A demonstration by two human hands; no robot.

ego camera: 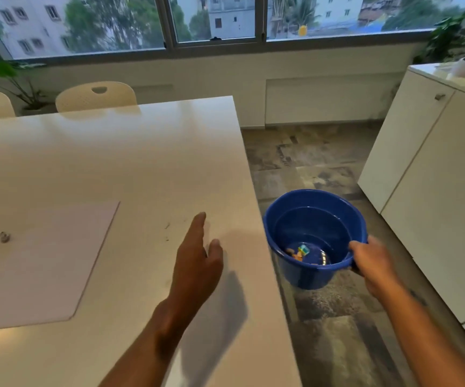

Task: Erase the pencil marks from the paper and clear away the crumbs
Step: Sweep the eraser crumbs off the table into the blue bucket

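Note:
A white sheet of paper (44, 258) lies on the white table (141, 152) at the left. A small grey eraser (4, 237) sits on the sheet near its left side. A few dark crumbs (167, 226) lie on the bare table right of the paper. My left hand (197, 263) is flat with straight fingers, edge-on above the table just right of the crumbs. My right hand (371, 263) grips the near rim of a blue plastic bucket (313, 216), held beside the table's right edge, below its top. Small colourful scraps lie in the bucket's bottom.
Two cream chairs (95, 96) stand at the table's far side. White cabinets (432, 174) line the right, with a strip of tiled floor (309, 157) between them and the table. Potted plants (454, 43) stand by the windows.

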